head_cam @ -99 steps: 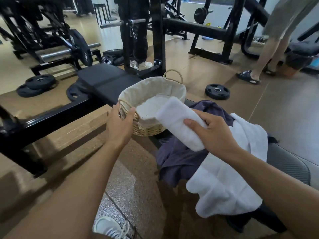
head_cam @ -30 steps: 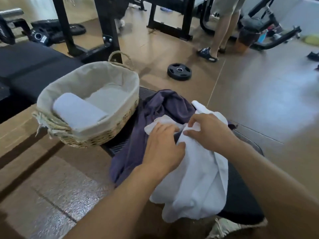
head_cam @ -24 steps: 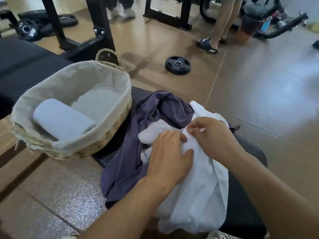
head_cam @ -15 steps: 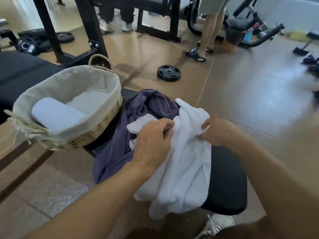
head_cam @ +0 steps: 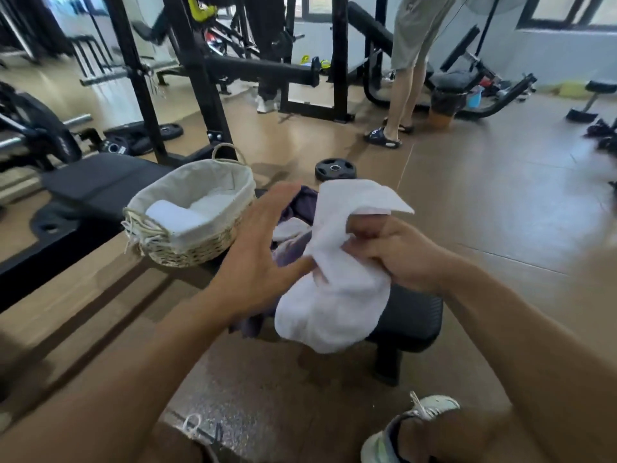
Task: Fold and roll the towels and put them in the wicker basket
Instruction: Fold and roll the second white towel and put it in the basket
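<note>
One rolled white towel (head_cam: 173, 216) is already stowed in the basket (head_cam: 200, 248), which stands left of centre in the frame. A second white towel (head_cam: 337, 279) is held at centre, bunched and not yet folded; it is gripped by the closed right hand (head_cam: 397, 252). The left hand (head_cam: 257, 262) is held open with fingers spread, its thumb touching the towel's left edge. A purple towel (head_cam: 300, 208) lies behind it on the bench (head_cam: 410, 319), untouched. Remaining work is judged to be two towels: folding, rolling, stowing. No legible brand, label or writing is visible.
</note>
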